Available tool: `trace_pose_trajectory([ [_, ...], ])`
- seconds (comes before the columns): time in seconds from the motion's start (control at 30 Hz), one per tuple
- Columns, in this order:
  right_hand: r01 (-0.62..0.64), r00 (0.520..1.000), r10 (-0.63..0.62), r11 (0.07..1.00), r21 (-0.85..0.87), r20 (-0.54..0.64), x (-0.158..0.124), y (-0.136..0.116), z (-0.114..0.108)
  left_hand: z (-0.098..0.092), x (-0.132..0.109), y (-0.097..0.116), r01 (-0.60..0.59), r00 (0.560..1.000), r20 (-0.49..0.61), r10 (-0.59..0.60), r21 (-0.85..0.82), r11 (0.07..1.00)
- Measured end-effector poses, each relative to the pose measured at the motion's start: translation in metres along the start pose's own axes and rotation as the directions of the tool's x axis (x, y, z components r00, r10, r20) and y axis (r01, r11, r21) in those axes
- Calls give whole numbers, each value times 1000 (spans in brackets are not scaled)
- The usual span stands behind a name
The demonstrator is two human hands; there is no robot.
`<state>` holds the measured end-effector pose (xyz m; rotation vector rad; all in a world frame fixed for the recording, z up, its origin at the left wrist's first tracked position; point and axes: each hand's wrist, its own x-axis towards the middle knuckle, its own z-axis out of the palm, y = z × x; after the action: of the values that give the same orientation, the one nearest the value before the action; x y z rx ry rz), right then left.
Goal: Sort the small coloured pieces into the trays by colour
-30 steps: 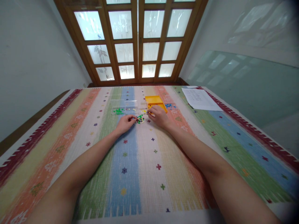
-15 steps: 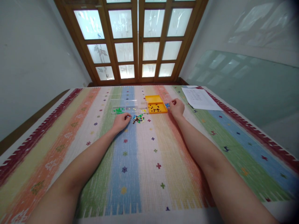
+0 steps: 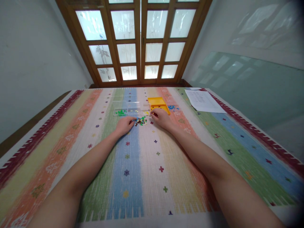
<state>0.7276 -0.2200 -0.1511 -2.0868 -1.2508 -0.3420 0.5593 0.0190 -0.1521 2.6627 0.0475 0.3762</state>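
Note:
A small heap of mixed coloured pieces [image 3: 141, 121] lies on the tablecloth, with green, brown, blue and pale ones in it. My left hand [image 3: 124, 125] rests at its left edge, fingers closed and their tips touching the heap. Just right of the heap is my right hand [image 3: 161, 117], its fingers drawn together in front of the open yellow box [image 3: 156, 101]. The hand hides much of the dark pieces in that box. Whatever either hand's fingers hold is too small to make out. Green pieces [image 3: 121, 112] sit in a clear tray behind my left hand.
Pale pieces [image 3: 133, 110] and yellow pieces [image 3: 146, 112] lie in clear compartments behind the heap. Blue pieces [image 3: 173, 108] are right of the yellow box. A printed sheet [image 3: 204, 101] lies at the back right on the striped tablecloth [image 3: 152, 177].
My right hand has moved left from the blue pieces to the heap's right side, now covering part of the yellow box. My left hand has shifted slightly right onto the heap's edge.

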Motion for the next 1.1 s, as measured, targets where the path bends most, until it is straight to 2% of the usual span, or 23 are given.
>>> trace_pose_trajectory([
  [0.1, 57, 997, -58, 998, 24, 48, -2, -7, 3, -1, 1, 3, 5, 1000, 12, -5, 12, 1000],
  [0.47, 67, 995, -70, 997, 38, 65, -3, -10, 6, 4, 9, 7, -42, 999, 14, 42, 13, 999],
  [0.6, 95, 993, -97, 995, 33, 70, -4, -11, 5, 0, 8, 10, -8, 1000, -26, 6, -51, 999],
  [0.7, 161, 985, -161, 987, 3, 61, -6, -17, 2, 0, 8, 16, 25, 997, -71, -39, -194, 981],
  [0.8, 260, 965, -258, 965, -41, 41, -7, -27, 1, 3, 8, 25, 64, 992, -68, -106, -453, 889],
  [0.9, 360, 932, -361, 927, -106, 10, -7, -37, 0, 6, 8, 32, 93, 988, -29, -155, -684, 724],
  [1.0, 478, 876, -481, 860, -178, 29, -6, -44, -3, 8, 7, 36, 114, 983, -4, -186, -777, 618],
  [1.1, 539, 839, -541, 809, -237, 62, -6, -48, -5, 10, 6, 38, 126, 983, 16, -183, -783, 610],
])
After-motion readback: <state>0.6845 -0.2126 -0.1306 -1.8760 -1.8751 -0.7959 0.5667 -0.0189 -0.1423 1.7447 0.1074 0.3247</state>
